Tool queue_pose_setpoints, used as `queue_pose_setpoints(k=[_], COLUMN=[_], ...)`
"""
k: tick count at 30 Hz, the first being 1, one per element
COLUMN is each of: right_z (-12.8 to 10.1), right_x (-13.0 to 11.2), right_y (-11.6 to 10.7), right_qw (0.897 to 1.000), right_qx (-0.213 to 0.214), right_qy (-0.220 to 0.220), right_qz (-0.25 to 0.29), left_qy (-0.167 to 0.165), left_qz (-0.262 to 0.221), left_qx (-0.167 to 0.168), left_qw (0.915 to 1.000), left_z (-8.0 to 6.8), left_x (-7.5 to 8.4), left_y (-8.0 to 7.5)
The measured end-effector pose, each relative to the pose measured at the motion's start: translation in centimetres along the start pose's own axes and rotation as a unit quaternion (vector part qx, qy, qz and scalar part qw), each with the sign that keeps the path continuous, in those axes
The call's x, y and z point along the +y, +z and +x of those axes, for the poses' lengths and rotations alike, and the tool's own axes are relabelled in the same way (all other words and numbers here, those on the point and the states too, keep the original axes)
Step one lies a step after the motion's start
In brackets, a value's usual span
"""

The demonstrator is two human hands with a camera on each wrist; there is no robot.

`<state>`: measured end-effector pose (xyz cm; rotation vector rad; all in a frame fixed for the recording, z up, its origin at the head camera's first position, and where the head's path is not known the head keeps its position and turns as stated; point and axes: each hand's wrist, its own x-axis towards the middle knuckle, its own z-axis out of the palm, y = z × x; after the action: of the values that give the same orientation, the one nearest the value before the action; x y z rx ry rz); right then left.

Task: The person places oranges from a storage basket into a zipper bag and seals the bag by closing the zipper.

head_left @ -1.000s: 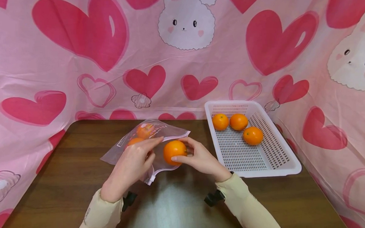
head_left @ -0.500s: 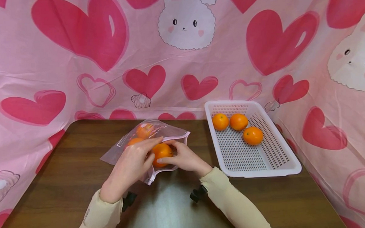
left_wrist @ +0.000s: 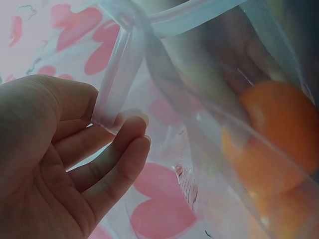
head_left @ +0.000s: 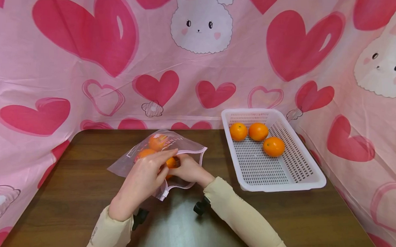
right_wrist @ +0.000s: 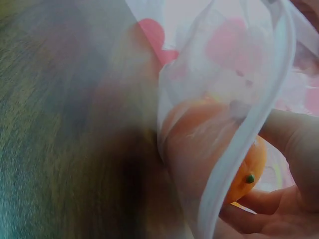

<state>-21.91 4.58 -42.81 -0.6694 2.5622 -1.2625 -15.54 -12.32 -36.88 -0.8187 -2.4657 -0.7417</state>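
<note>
Left hand [head_left: 139,183]: pinching the zip rim of the clear bag [head_left: 153,154], holding the mouth up and open; fingers [left_wrist: 117,149] curled against the strip in the left wrist view.
Right hand [head_left: 186,171]: inside the bag mouth, fingers wrapped round an orange [head_left: 170,163]; same fruit seen through the plastic in the right wrist view [right_wrist: 244,174].
Bag: lying on the dark wooden table [head_left: 72,193], left of the basket, mouth turned toward the person.
Already bagged: two oranges [head_left: 156,142] visible through the film at the far end, plus the one in hand just past the opening.
Basket [head_left: 285,178]: white, perforated, at the right of the table, well apart from the bag.
Left in basket: three oranges [head_left: 258,131], two near the far wall, one a little nearer.
Progress, as a judgement: about halfway; three fruits in or entering the bag, three not yet moved, zip not yet closed.
Held fruit: not yet released, grip looking firm.
Backdrop: pink cloth [head_left: 195,58] with hearts and rabbits behind and to both sides.
</note>
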Motion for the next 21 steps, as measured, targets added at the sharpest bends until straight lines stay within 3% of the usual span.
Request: queue_pose_setpoints(k=[8, 16, 21], right_z=[0.7, 1.6, 1.7], right_x=[-0.2, -0.7, -0.7], right_y=[0.7, 1.3, 1.5], right_qw=[1.0, 0.996, 0.995], right_qx=[-0.028, -0.033, -0.053], right_qy=[0.003, -0.026, -0.019], right_qz=[-0.008, -0.079, -0.082], left_qy=[0.007, 0.01, 0.01], left_qz=[-0.006, -0.005, -0.006], left_qx=[0.003, -0.001, -0.001], left_qw=[1.0, 0.9999, 0.9999], left_z=[0.0, 0.0, 0.0], left_x=[0.0, 0.0, 0.1], left_y=[0.1, 0.1, 0.1])
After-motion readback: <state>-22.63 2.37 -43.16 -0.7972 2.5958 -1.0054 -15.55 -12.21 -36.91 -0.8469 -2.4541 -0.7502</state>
